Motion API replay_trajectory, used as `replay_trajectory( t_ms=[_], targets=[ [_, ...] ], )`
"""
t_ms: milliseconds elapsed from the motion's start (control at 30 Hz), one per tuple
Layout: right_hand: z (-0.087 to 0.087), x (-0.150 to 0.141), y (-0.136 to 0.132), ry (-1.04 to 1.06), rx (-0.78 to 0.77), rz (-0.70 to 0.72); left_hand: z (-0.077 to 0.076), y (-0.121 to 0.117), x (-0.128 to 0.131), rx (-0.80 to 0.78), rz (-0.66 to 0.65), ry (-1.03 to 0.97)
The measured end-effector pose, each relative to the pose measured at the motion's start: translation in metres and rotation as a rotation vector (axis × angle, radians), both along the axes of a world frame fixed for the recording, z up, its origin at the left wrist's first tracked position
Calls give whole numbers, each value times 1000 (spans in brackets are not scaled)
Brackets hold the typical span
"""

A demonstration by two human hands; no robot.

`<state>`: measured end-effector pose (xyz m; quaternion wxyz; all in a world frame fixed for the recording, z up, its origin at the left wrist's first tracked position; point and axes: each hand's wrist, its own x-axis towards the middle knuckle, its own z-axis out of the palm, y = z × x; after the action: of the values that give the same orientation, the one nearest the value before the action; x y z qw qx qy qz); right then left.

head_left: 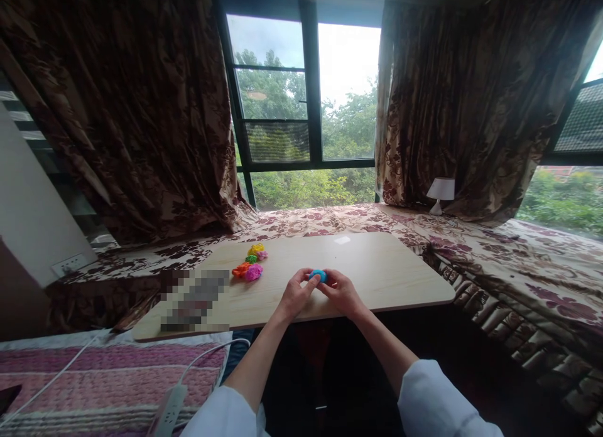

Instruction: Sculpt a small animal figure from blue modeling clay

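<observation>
Both of my hands meet over the front part of the table. Between them is a small bright blue lump (pixel 318 275), rounded and soft-looking like modelling clay. My left hand (pixel 298 292) grips its left side, thumb pressed on the front. My right hand (pixel 340 291) pinches it from the right with the fingers curled. Farther left lie several crumpled, clay-like lumps: a yellow one (pixel 255 249) at the back, a green one (pixel 251 259), an orange one (pixel 241 270) and a bright pink one (pixel 254 272). A smaller pale pink lump (pixel 262 255) sits beside the yellow.
The light wooden table (pixel 377 267) has rounded corners. A blurred-out rectangular patch (pixel 195 301) covers something at its left. A power strip (pixel 170 409) with a white cable rests on the striped bedspread (pixel 117 380). A white lamp (pixel 441 191) stands on the window seat.
</observation>
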<state>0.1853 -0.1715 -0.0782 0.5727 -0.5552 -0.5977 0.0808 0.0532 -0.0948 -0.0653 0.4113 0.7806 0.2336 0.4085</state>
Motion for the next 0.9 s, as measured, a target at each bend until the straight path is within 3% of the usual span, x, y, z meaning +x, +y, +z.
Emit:
replay_trajectory(
  t_ms=[900],
  targets=[
    [2, -1, -1, 93, 19, 58, 5, -2, -2, -34, -57, -19]
  ],
)
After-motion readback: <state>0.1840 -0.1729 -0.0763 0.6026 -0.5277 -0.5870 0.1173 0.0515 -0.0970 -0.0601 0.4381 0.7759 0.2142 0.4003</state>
